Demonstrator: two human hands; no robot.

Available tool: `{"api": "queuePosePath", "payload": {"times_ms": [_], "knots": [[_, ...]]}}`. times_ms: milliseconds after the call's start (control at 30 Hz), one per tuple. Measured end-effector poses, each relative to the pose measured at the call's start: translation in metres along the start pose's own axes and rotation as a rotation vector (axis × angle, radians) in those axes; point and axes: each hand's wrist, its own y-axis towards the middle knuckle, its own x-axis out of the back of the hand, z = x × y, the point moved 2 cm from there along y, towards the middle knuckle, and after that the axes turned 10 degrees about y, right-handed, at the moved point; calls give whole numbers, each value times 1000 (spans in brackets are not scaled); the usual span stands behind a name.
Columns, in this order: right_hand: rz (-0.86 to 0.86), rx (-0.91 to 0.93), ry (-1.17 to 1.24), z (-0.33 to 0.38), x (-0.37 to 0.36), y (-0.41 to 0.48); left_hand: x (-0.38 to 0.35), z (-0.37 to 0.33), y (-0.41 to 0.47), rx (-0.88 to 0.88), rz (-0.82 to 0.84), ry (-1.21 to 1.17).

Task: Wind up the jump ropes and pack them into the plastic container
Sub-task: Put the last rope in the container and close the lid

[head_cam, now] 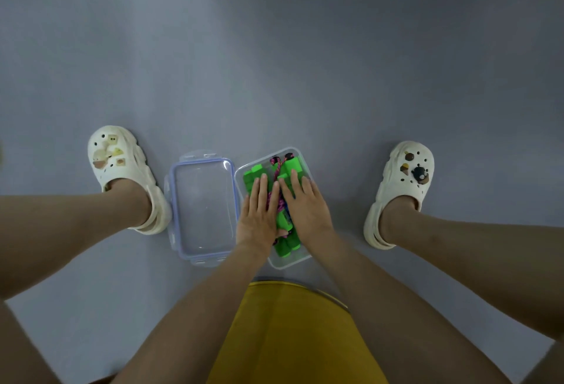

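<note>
my left hand point(258, 216) flat, fingers straight, pressing the ropes point(287, 246) | my right hand point(306, 206) the same, alongside | ropes in container point(288, 264) on floor point(274, 78) | lid point(203, 209) just beside its left edge | left clog point(122, 170) by lid, right clog point(399, 191) well apart

- Container point(287, 263) under the right hand point(305, 206): clear, glossy plastic.
- Lid point(204, 200) beside the left hand point(258, 216): clear glossy plastic, lilac rim.
- Jump-rope handles point(287, 248): matt green.
- Cord point(276, 170): braided fibre.
- Floor point(274, 63): smooth, matt grey.
</note>
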Motion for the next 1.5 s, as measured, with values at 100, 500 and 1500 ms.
{"api": "queuePosePath", "payload": {"times_ms": [100, 500, 1500], "knots": [[0, 16, 33, -4, -4, 0, 0, 1, 4, -5, 23, 7], [-67, 47, 274, -11, -1, -13, -11, 40, -8, -32, -206, -216], [-328, -248, 547, 24, -15, -9, -83, 141, -35, 983, 38, -1169]]}}
